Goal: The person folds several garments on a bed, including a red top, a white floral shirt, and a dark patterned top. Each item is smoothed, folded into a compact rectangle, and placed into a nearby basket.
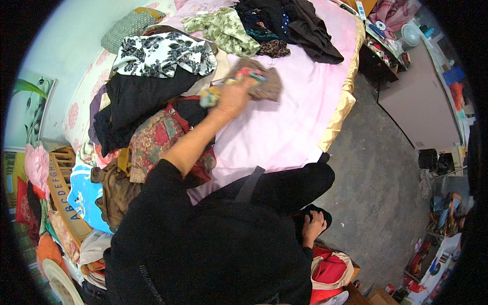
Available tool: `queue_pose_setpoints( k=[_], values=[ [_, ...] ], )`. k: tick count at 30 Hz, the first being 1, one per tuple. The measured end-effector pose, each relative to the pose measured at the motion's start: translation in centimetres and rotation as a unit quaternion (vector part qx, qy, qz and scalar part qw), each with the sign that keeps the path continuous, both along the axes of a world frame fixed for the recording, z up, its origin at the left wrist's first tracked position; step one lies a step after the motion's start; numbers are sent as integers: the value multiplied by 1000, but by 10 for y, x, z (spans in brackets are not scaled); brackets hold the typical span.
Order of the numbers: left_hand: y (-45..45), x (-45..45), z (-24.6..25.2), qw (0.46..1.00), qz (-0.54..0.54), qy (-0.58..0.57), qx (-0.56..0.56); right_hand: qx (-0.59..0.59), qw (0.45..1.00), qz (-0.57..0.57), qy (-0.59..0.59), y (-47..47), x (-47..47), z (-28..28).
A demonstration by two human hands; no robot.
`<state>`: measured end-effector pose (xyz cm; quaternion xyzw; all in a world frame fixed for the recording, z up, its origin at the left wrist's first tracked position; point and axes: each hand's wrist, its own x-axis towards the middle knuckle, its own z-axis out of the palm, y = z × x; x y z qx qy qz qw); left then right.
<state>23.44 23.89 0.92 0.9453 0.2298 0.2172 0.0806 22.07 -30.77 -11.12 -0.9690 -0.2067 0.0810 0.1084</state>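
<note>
My left hand (235,96) is over the pink bed sheet (267,137), shut on a bunched multicoloured cloth (248,76) that is blurred. Beneath and beside it lies a brown knitted cloth (271,85). To the left are a white garment with black leaf print (164,55), black trousers or similar black clothing (141,103) and a flowered red-edged bag or garment (160,137). A green patterned cloth (225,32) and dark garments (312,34) lie farther up. My right hand (315,225) rests low at the right on something black near my knee, holding nothing visible.
A wooden rail with letters (63,187) and a blue printed cloth (85,194) stand at the left. Grey floor (366,171) lies right of the bed. A cabinet (423,99) with a small fan (410,35) is beyond it. Red and cream cloth (331,268) lies at lower right.
</note>
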Motion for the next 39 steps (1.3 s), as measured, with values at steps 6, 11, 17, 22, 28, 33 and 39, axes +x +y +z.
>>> queue_pose_setpoints(
  k=[6,11,17,22,28,33,39],
  values=[
    [-107,38,-37,983,-160,48,81,20,1000,-6,-9,-3,-2,1],
    [-91,35,-32,991,-131,36,-7,32,999,-19,-14,-10,-8,0],
    [-61,48,20,952,-73,-34,-297,191,964,-156,101,24,16,32],
    [-126,64,72,894,-196,-20,-402,561,770,-125,277,101,40,108],
    [-308,63,73,863,-495,-45,-88,828,412,-254,285,118,44,165],
    [-379,37,48,778,-628,6,10,898,255,-311,179,52,28,149],
    [-425,38,39,649,-753,105,-22,879,222,-413,83,-21,8,96]
  ],
)
